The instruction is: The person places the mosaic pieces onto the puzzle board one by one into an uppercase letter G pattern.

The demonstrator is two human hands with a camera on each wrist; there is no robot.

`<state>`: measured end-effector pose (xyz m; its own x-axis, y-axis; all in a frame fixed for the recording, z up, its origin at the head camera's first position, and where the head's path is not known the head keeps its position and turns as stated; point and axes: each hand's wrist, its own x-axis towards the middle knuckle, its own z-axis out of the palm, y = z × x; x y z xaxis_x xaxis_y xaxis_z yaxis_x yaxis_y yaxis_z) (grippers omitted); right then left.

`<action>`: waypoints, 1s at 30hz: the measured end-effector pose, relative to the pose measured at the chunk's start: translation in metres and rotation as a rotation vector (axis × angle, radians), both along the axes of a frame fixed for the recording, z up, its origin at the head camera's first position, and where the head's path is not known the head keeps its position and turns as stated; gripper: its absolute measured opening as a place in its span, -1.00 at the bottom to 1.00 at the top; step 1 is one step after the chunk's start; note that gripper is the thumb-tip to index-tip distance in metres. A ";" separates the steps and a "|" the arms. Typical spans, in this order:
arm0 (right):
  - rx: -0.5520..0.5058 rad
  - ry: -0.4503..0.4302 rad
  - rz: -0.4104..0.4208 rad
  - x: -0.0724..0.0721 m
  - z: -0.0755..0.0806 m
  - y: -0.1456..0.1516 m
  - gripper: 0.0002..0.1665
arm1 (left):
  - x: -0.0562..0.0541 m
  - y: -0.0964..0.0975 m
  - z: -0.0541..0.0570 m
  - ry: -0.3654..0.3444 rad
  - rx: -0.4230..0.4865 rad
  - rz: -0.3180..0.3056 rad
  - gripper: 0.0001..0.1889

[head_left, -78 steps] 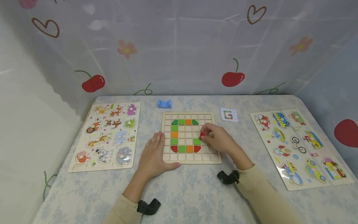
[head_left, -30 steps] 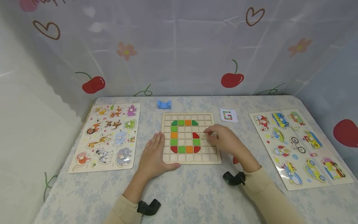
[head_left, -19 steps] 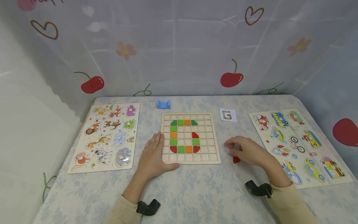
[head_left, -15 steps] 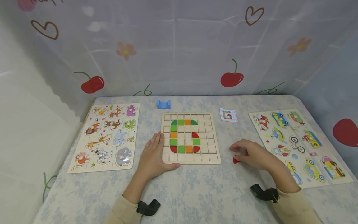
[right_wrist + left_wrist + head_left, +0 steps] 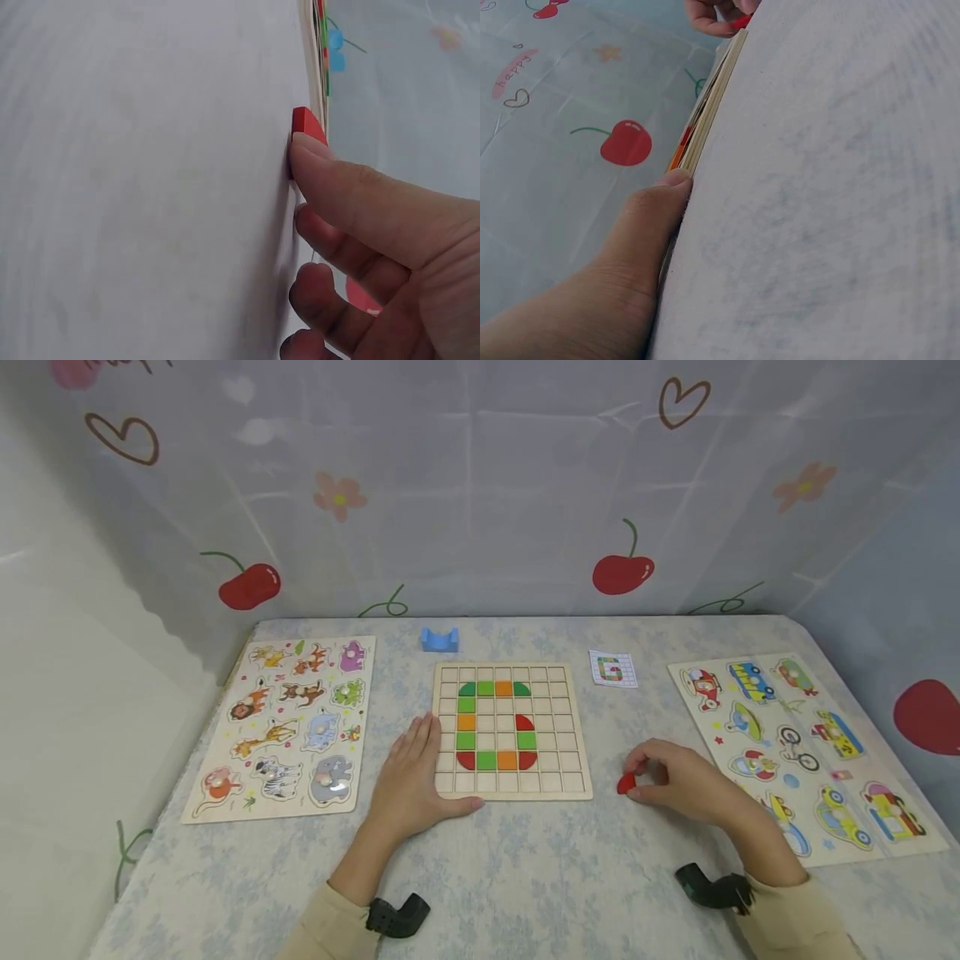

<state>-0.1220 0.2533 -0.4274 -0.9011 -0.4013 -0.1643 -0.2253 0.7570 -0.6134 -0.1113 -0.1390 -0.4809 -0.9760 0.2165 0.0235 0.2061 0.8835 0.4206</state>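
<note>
A wooden grid board (image 5: 555,785) lies mid-table, with green, orange and red blocks set in its cells in a G shape. My left hand (image 5: 408,781) rests at its lower left corner, fingers straight along the left side and thumb along the near edge. To the right of the board, my right hand (image 5: 686,781) pinches a red quarter-round block (image 5: 626,784) between thumb and fingers, low over the tablecloth. The right wrist view shows the thumb on the red block (image 5: 306,121), its other fingers loosely curled below.
A small pattern card (image 5: 613,668) with a G lies behind the board at right. An animal puzzle (image 5: 281,735) stands left, a vehicle puzzle (image 5: 806,760) right, near my right forearm. A blue curved block (image 5: 440,641) sits at the back.
One red block held earlier now sits in the grid above the right-hand green one. My right hand has moved right and toward me and taken hold of another red block. The left hand stays put.
</note>
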 end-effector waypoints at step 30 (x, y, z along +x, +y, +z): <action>-0.298 -0.089 -0.025 -0.052 -0.007 -0.074 -0.84 | 0.000 0.000 0.001 -0.019 -0.003 0.005 0.43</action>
<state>-0.1741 0.1797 -0.4344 -0.8985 -0.4218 -0.1219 -0.1442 0.5458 -0.8254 -0.1113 -0.1392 -0.4803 -0.9772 0.2121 0.0041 0.1939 0.8855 0.4222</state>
